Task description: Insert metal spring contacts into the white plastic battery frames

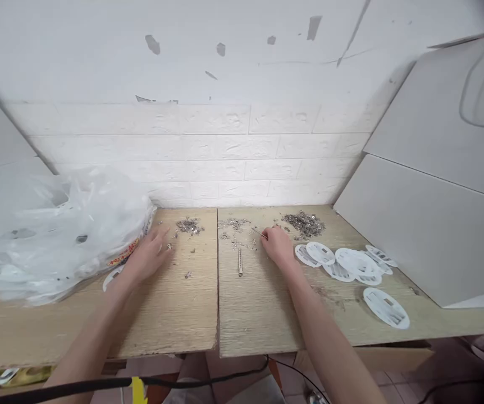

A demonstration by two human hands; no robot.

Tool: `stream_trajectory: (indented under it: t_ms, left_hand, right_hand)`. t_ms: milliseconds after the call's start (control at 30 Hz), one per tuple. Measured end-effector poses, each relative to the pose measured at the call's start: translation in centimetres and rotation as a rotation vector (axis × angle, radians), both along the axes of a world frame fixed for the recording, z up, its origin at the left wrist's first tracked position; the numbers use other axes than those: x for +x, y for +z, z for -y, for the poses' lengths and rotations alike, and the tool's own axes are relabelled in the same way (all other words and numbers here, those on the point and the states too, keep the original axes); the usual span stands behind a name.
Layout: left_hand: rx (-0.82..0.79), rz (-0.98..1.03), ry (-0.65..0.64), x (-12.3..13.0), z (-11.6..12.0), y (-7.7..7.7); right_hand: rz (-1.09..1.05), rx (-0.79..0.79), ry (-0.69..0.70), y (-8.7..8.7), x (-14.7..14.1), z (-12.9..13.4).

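Observation:
My right hand (pixel 279 245) is closed on a thin metal tool (pixel 259 232), pointed and slender like tweezers. Its tip reaches left toward a loose scatter of small metal pieces (pixel 234 225). Below that scatter a narrow metal strip (pixel 240 262) lies upright on the board. On the left, my left hand (pixel 151 251) rests low over the wood with its fingers apart, beside a few tiny metal parts (pixel 169 246). A small heap of metal parts (pixel 189 225) lies just beyond its fingertips. Behind my right hand sits a larger, darker heap (pixel 305 224).
A bulging clear plastic bag (pixel 63 235) of white pieces fills the left side. Several white oval plates with slots (pixel 354 262) overlap at the right, and one more oval plate (pixel 386 307) lies nearer. A white brick-pattern wall (pixel 233 148) stands behind. A black cable (pixel 208 382) crosses below the table edge.

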State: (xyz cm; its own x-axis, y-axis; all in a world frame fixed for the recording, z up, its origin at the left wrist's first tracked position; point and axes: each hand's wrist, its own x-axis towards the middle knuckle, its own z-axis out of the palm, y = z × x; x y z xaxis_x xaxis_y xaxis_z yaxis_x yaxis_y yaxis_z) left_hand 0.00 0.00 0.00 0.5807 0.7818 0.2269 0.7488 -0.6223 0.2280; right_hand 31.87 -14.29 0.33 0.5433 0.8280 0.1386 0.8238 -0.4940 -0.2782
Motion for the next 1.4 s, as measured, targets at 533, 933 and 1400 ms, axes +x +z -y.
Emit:
stream_trajectory:
  t_ms: [533, 933, 1400]
  left_hand:
    - [0.065, -0.033, 0.02, -0.6, 0.4, -0.9]
    - [0.035, 0.001, -0.018, -1.4, 0.3, -0.8]
    - [-1.104, 1.373, -0.069, 11.0, 5.3, 4.3]
  right_hand:
    - [-0.115, 0.15, 0.128, -0.7, 0.1, -0.4]
    - [-0.257, 0.243, 0.161, -0.4, -0.6, -0.6]
    - [-0.725, 0.656, 0.398, 1.9, -5.2, -1.2]
